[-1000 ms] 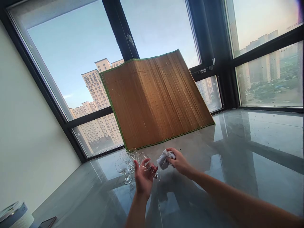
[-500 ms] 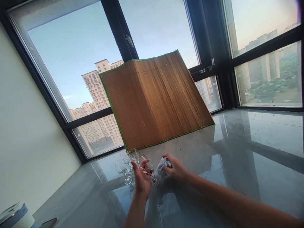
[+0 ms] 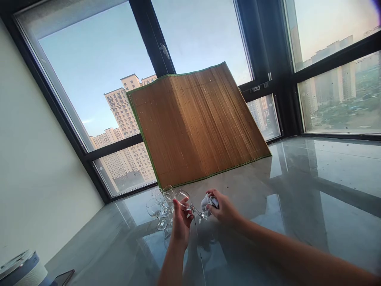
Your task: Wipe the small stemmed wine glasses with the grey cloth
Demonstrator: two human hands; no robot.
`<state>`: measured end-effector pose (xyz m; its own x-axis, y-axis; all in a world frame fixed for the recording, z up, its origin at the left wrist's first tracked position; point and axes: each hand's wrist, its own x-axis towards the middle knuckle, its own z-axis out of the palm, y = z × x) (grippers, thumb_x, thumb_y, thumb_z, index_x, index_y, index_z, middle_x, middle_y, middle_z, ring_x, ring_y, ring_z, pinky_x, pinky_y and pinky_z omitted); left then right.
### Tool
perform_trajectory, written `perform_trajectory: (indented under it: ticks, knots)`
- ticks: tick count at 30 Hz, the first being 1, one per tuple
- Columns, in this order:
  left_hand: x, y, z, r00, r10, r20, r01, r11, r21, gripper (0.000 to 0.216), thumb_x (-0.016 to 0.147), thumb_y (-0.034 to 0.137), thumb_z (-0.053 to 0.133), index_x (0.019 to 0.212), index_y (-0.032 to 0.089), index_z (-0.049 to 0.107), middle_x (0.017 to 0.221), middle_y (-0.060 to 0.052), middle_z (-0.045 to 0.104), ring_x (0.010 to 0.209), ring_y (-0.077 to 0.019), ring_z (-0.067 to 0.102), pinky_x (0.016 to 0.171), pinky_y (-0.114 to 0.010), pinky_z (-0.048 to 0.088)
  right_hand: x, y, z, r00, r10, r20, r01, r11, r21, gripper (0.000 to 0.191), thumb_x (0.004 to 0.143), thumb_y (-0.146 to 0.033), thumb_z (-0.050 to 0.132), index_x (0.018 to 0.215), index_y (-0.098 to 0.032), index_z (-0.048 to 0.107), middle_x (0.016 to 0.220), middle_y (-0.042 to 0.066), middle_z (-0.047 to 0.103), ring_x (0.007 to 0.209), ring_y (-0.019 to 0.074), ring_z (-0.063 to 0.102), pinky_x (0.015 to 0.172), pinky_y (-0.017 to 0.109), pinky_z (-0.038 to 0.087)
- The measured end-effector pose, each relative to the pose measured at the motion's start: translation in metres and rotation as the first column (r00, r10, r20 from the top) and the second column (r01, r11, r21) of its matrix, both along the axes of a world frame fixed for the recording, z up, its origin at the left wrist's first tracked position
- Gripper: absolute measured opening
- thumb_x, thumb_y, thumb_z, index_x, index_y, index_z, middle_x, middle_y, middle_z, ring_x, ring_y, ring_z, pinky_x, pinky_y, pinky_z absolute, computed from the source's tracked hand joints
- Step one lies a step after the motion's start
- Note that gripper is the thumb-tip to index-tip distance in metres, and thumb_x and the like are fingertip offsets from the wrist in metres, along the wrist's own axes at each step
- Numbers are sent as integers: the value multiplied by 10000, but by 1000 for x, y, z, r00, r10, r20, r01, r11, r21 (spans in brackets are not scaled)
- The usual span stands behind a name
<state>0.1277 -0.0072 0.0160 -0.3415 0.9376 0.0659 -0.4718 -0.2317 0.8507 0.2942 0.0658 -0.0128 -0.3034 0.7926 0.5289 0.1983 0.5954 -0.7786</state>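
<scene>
My left hand [image 3: 182, 226] is closed around the bowl of a clear wine glass [image 3: 183, 198]. The glass is tilted on its side, its stem and foot pointing right. In my right hand [image 3: 222, 206] is a bunched greyish-white cloth [image 3: 205, 201], close beside the foot of the glass; whether the cloth touches the foot I cannot tell. Several more wine glasses [image 3: 154, 208] stand upright in a cluster just left of my left hand, partly hidden behind one another and behind the held glass.
A brown bamboo mat [image 3: 202, 127] with green edging leans against the window frame. The glossy grey surface [image 3: 119, 250] reflects the windows. At the lower left are a white and blue lidded container [image 3: 25, 270] and a phone [image 3: 64, 277]. A pale wall [image 3: 44, 159] rises on the left.
The held glass has tipped further, its foot swinging right and up towards the cloth. My left fingers have closed more around the bowl. The view has shifted slightly.
</scene>
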Motion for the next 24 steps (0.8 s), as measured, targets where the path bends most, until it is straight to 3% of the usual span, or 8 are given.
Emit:
perform_trajectory:
  ticks: [8, 14, 18, 24]
  knots:
    - [-2, 1, -2, 988, 115, -105, -124, 989, -83, 750, 670, 804, 643, 1073, 173, 682, 762, 19, 546, 653, -89, 522, 587, -213, 429, 6, -4, 11, 957, -19, -290, -32, 985, -168, 341, 764, -330, 603, 1077, -214, 533, 875, 25, 631, 758, 200, 589, 687, 308, 451]
    - [-3, 3, -6, 973, 147, -179, -173, 975, -139, 710, 702, 768, 646, 1125, 198, 656, 816, 1, 595, 753, -140, 595, 663, -253, 454, 6, -4, 12, 986, -2, -165, -9, 998, -63, 392, 752, -279, 592, 1125, -206, 496, 888, 26, 645, 736, 189, 578, 721, 321, 447]
    - [-3, 4, -9, 968, 112, -224, -150, 976, -159, 708, 708, 757, 650, 1150, 204, 641, 865, -20, 616, 813, -164, 616, 689, -271, 474, 1, -1, 5, 991, 74, -111, -90, 985, -144, 537, 712, -246, 599, 1224, -189, 445, 899, 28, 676, 765, 198, 606, 755, 331, 447]
    - [1, 0, -9, 937, 27, -350, -70, 991, -112, 660, 758, 719, 633, 1153, 191, 653, 911, -45, 629, 809, -160, 617, 703, -277, 484, 1, -4, 4, 987, 157, -32, -160, 962, -219, 675, 692, -247, 646, 1329, -196, 427, 1116, 83, 689, 908, 223, 643, 849, 352, 453]
